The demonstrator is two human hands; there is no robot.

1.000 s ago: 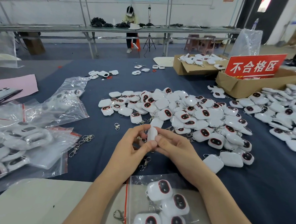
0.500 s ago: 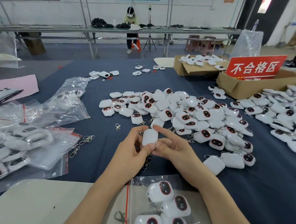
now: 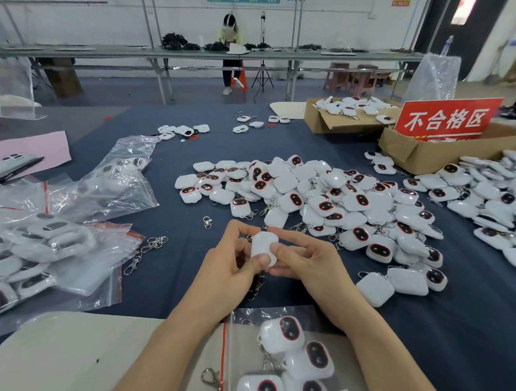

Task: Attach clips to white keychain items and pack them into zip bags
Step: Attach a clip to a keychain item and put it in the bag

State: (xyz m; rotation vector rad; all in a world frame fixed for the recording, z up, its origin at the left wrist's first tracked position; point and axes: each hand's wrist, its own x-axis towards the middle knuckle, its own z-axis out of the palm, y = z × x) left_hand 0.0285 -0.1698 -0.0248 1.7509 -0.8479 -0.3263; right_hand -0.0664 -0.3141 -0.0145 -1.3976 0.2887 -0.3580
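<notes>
Both hands hold one white keychain item (image 3: 263, 245) above the blue cloth, its plain back facing me. My left hand (image 3: 230, 264) pinches its lower left edge with thumb and fingers; my right hand (image 3: 308, 263) grips its right side, index finger along the top. A metal clip (image 3: 256, 285) dangles below the hands. A big pile of white keychain items (image 3: 325, 202) lies just beyond. An open zip bag (image 3: 287, 355) with several items lies under my forearms. Loose clips (image 3: 146, 252) lie to the left.
Filled zip bags (image 3: 39, 243) are heaped at the left. Two cardboard boxes (image 3: 426, 153), one with a red sign (image 3: 447, 120), stand at the back right. More white items (image 3: 507, 202) cover the right edge. A phone (image 3: 10, 166) lies far left. A person (image 3: 230, 44) sits at a distant bench.
The white item has turned in my hands from edge-on to showing its flat back, and both hands have shifted their hold around it.
</notes>
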